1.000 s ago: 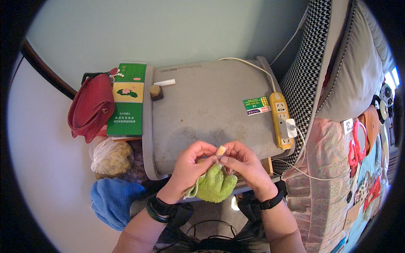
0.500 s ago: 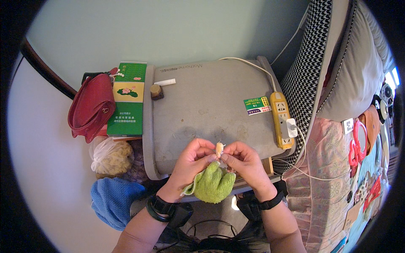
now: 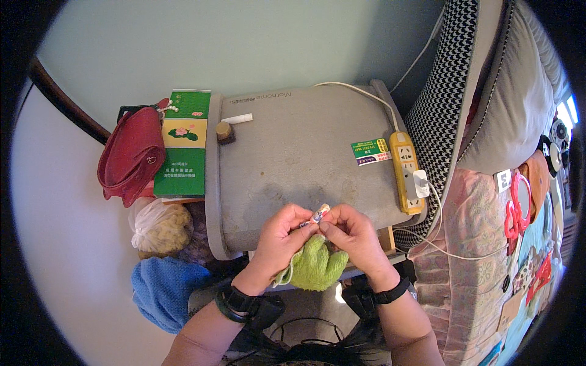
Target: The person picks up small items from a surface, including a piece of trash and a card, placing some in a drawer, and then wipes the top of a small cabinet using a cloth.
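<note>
My left hand and my right hand meet in front of the grey cabinet top, fingers pinched close together. Between the fingertips shows a small pale strip with red and blue marks. Just beneath hangs a fuzzy lime-green cloth, bunched up, with a whitish edging on its left side. Both hands seem to grip the cloth's gathered top along with the strip; how the two join is hidden by the fingers.
On the grey cabinet top are a small brown-capped bottle, a white tube, a card and a yellow power strip with cords. A red bag, green box and blue cloth lie left; a bed stands right.
The small strip between my fingertips has turned from upright to slanting, now showing a red and blue marked side. The green cloth has swung slightly to the right.
</note>
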Available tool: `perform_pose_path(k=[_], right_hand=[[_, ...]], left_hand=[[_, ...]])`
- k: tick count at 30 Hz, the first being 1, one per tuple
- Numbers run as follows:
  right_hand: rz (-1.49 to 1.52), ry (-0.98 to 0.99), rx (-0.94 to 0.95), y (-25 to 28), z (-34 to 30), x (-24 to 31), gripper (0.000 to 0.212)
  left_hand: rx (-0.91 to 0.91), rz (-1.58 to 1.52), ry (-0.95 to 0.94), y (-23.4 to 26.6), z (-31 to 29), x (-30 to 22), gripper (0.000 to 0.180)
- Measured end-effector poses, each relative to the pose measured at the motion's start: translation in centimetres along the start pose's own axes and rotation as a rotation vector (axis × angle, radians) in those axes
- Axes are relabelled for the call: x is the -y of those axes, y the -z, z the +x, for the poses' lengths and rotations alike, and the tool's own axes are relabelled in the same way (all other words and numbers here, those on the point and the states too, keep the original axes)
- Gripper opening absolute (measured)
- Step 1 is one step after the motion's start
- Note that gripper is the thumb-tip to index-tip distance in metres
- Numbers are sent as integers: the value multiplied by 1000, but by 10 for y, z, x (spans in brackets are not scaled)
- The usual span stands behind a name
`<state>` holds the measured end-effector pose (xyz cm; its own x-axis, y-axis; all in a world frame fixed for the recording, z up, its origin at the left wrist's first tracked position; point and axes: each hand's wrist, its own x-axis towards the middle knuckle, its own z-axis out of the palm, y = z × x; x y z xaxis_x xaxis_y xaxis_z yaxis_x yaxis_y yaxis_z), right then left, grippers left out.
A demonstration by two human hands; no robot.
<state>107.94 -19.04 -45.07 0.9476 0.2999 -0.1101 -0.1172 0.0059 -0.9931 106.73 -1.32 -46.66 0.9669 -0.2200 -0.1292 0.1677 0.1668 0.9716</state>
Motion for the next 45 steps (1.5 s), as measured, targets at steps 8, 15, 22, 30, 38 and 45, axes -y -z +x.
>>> perform_pose_path(k=[8, 15, 22, 30, 38, 45], right_hand=[[-83, -87, -111, 33, -46, 22, 10], [-298, -187, -487, 159, -214, 6, 14], [-506, -419, -721, 237, -377, -215, 25], [-583, -530, -819, 219, -399, -265, 24], [-51, -461, -833, 206, -403, -249, 19], [196, -409, -790, 192, -400, -240, 18]], left_hand=[[109, -430, 289, -20, -17, -15, 11], [40, -375, 226, -60, -112, -11, 28], [-130, -461, 346, -39, -186, 17, 14], [-80, -267, 278, -30, -229, 1, 9], [-39, -217, 283, -67, -242, -3, 7], [-43, -278, 267, -62, -259, -12, 4]])
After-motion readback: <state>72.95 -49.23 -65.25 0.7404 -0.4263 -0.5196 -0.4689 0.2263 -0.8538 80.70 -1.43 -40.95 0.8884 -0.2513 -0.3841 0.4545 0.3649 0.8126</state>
